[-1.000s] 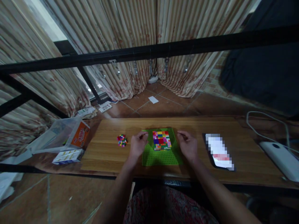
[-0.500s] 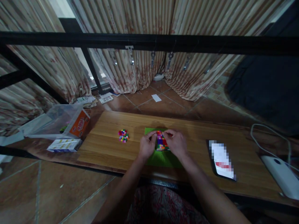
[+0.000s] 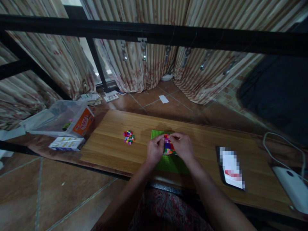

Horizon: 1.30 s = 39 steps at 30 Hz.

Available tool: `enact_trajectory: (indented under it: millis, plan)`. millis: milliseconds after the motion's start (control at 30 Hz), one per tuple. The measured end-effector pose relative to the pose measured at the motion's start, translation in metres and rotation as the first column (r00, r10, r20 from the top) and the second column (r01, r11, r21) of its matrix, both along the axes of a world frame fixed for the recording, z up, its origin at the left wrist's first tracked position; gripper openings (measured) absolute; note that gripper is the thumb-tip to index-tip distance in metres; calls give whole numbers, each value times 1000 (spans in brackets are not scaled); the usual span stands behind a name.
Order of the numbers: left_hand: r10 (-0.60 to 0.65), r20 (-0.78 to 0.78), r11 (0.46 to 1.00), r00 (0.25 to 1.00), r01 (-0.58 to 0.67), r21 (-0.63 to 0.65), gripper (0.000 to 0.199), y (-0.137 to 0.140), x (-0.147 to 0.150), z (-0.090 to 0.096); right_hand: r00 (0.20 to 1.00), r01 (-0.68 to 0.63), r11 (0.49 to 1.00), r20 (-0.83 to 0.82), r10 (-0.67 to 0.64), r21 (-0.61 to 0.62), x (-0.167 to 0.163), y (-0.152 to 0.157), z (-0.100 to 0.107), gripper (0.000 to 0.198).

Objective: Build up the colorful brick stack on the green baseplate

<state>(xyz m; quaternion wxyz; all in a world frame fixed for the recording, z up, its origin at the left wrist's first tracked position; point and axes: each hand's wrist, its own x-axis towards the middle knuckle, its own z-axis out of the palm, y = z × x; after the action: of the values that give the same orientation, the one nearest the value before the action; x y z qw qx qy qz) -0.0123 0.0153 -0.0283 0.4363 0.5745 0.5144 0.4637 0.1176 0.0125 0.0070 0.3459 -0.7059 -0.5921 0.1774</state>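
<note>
The left hand (image 3: 155, 150) and the right hand (image 3: 183, 147) met over the far part of the build, fingers bent and tips drawn close together; whether either pinched a brick could not be told. Beneath them lay a studded green baseplate (image 3: 166, 163), flat at the middle of the tabletop (image 3: 106, 141), its near part bare. On its farther part sat a low block of bricks (image 3: 168, 147), a patchwork with purple-blue, red, pink, orange and green showing. The hands covered both its left and right sides, leaving only a middle strip in sight.

Beyond, striped curtains (image 3: 139, 16) hung behind a black rail (image 3: 154, 30) that crossed the view. At the far left, a clear plastic bin (image 3: 55, 117) stood just behind a small carton (image 3: 67, 143). To the right lay a phone (image 3: 231, 173), its screen blurred. Left of the baseplate, well apart from it, was a small pile of loose bricks (image 3: 129, 137) in mixed colours.
</note>
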Motion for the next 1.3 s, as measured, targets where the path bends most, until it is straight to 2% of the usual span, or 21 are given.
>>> enact_trajectory:
  millis: [500,600,700,767,867,967,1067,1233,1300]
  plan:
    - [-13,-36,1000,999,13,15,27,1,-1,3,998,22,999,58,-24,23,-4,-3,-5,23]
    - [-11,2,999,1000,11,-35,26,1,-4,2,999,-27,998,23,25,59,-2,-5,-5,25]
    - [57,136,982,989,-31,-187,31,-5,-8,1,1000,-13,989,-3,13,144,2,-13,-4,25]
    - [142,299,939,944,-34,-341,38,-13,-13,4,1000,0,979,-17,4,202,3,-25,-1,24]
    - [284,540,835,792,73,-546,39,-27,-21,15,995,-23,969,-85,45,246,0,-48,3,23]
    - [353,660,759,664,210,-617,38,-40,-27,32,979,-44,966,-184,93,255,-11,-71,7,19]
    - [327,705,751,629,281,-598,46,-53,-31,46,970,-100,960,-189,153,261,-23,-87,11,17]
    - [139,679,786,721,336,-518,59,-74,-32,62,979,-187,953,-29,199,237,-34,-96,17,19]
    - [104,687,787,719,362,-499,60,-80,-31,67,982,-190,952,46,184,240,-36,-98,17,18]
